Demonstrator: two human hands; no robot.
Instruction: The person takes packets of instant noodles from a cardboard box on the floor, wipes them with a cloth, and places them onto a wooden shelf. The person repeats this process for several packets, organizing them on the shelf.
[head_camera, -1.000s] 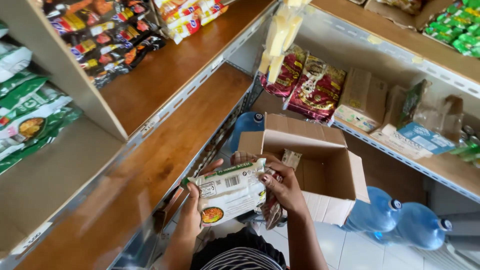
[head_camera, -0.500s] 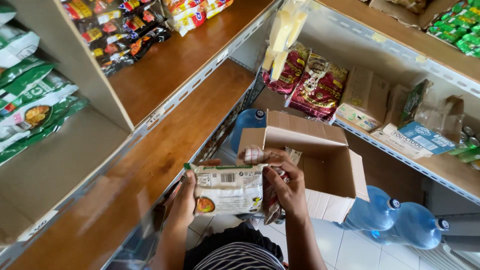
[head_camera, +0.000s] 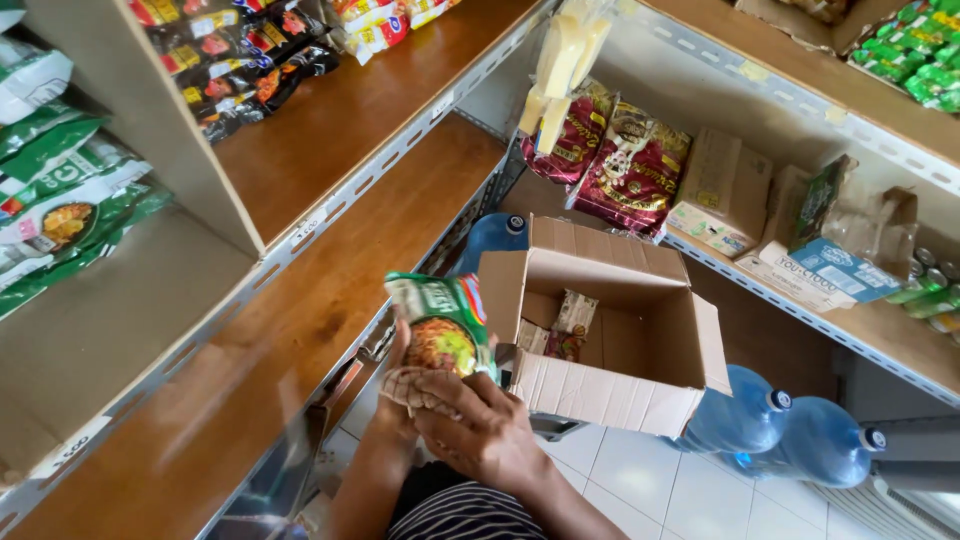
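Both hands grip one green crinkly plastic noodle packet (head_camera: 440, 325) from below: the right hand (head_camera: 480, 430) clenched over the left hand (head_camera: 405, 385) at its lower end, beside the front edge of the lower wooden shelf (head_camera: 300, 330). It looks light, soft-skinned, brittle inside, likely slippery; best held by its flat sides. Just beyond stands an open brown cardboard box (head_camera: 610, 340), a few packets inside.

green noodle packet (head_camera: 440, 325) — upright, hand-held

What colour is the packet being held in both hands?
Mostly green and white, with a yellow-orange picture of food on the packet. The head view, the only one, shows it.
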